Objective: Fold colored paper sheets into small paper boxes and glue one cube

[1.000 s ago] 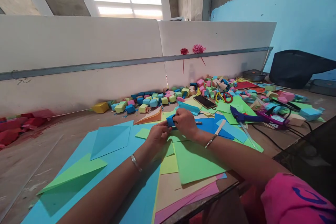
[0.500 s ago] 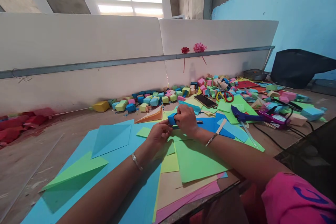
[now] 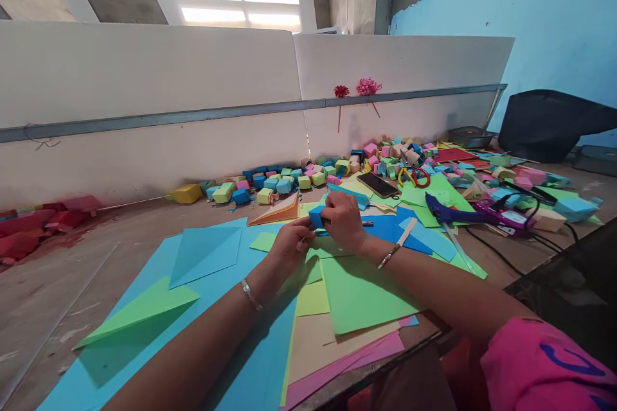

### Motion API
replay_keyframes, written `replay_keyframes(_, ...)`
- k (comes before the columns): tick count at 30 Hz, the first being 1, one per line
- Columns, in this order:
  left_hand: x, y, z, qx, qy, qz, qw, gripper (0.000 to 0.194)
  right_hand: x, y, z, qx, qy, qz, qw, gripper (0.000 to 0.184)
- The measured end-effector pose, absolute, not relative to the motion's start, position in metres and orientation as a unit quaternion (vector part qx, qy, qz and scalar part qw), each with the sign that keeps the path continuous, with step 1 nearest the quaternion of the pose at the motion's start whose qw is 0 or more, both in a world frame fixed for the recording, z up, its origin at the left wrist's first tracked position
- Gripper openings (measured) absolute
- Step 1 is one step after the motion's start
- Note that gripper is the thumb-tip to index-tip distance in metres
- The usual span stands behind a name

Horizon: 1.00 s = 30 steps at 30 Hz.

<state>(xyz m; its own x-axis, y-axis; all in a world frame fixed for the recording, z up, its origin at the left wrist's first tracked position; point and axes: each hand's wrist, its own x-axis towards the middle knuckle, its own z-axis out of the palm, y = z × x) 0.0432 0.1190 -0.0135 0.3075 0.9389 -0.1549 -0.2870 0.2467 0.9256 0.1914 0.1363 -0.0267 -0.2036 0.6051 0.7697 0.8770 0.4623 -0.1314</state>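
Between my two hands is a small blue folded paper box (image 3: 316, 217), partly hidden by fingers. My left hand (image 3: 290, 245) grips its left and lower side with thumb and fingertips. From the right, my right hand (image 3: 343, 221) is closed around the box's other side. Under the hands lie green paper sheets (image 3: 369, 295) and a large light-blue sheet (image 3: 193, 308). A wooden stick (image 3: 406, 231) lies by my right wrist, on darker blue paper (image 3: 380, 231). An orange folded paper (image 3: 277, 210) rests just beyond my left hand.
Many small coloured paper boxes (image 3: 284, 186) line the white board (image 3: 216, 167). A phone (image 3: 377, 185), scissors (image 3: 413, 177) and a blue-purple glue gun (image 3: 448, 212) with cables lie to the right. Red paper boxes (image 3: 53, 225) are at far left. The table edge (image 3: 376, 369) is close in front.
Both hands stay at nearly the same spot on the blue paper box, with only slight finger shifts. The view has drifted a little.
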Motion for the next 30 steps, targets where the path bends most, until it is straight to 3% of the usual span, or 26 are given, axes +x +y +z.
replay_keyframes(17, 0.0475, 0.1137, -0.0157, 0.451, 0.421, 0.493, 0.613, 0.03, 0.1905, 0.132, -0.0256, -0.447, -0.758, -0.284, 0.381, 0.025)
replay_keyframes(30, 0.0465, 0.1113, -0.0164, 0.463, 0.423, 0.5, 0.598, 0.026, 0.1906, 0.1282, -0.0201, -0.45, -0.772, -0.276, 0.354, 0.024)
